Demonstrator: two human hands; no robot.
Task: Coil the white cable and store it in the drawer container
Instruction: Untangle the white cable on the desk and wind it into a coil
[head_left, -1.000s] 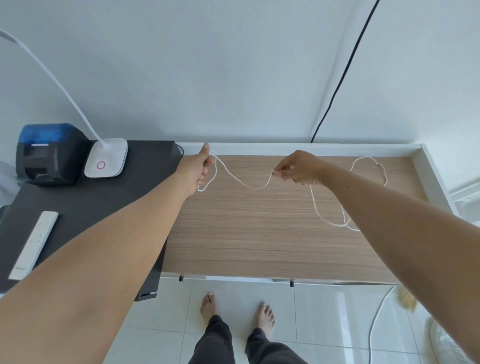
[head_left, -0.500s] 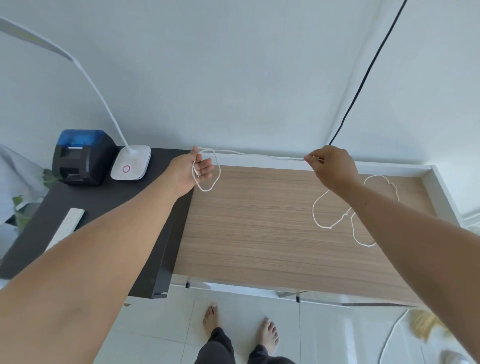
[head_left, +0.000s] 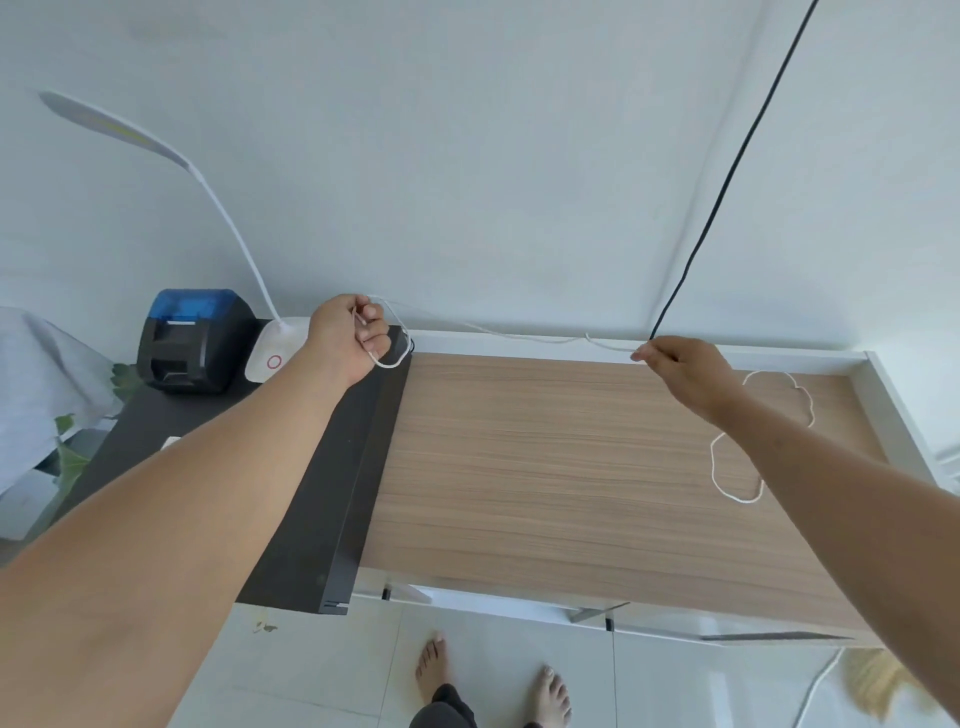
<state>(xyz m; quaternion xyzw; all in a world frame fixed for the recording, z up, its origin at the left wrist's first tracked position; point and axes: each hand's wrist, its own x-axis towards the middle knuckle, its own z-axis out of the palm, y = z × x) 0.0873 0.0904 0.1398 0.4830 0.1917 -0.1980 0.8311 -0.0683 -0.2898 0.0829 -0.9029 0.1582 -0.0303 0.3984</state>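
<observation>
— White thin cable (head_left: 519, 335), is that what's strung between the hands?

— Yes. The left hand (head_left: 349, 332) has its fingers curled round a small loop of it, and the right hand (head_left: 680, 370) pinches the line further along, so a nearly straight span hangs between them.

— Why spread so far apart?

— I'd guess to measure out the next turn before carrying it to the loop.

— And the rest?

— Slack lies in loose curls on the light wooden desktop (head_left: 545, 467), just under and beyond the right forearm. More white cord shows on the floor, near the right elbow.

— The drawer container?

— I can't see one. A white desk lamp (head_left: 270, 353) and a black printer with a blue lid (head_left: 192, 338) sit beyond the left hand.
</observation>
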